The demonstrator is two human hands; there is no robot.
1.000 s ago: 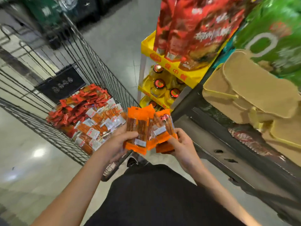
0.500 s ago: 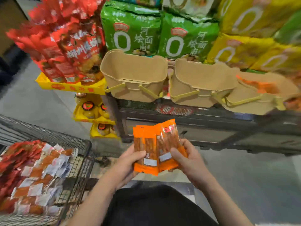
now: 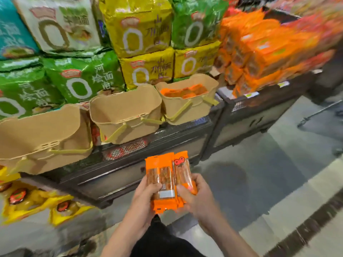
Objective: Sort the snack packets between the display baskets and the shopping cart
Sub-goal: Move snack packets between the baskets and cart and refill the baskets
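**Both hands clamped on orange packets**

Gripped from either side, the orange snack packets [image 3: 168, 182] stood upright between the left hand [image 3: 143, 198] and right hand [image 3: 196, 196], fingers curled round them. Clear windows showed brown sticks inside. Three tan baskets [image 3: 126, 112] sat on the shelf beyond; the rightmost held orange packets.

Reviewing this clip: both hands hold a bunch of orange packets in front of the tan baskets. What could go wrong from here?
1. The orange packets are fanned loosely between the left hand and right hand; one could slip out.
2. Only the right basket shows orange packets; the middle basket and left basket look empty, so a misplaced drop seems possible.
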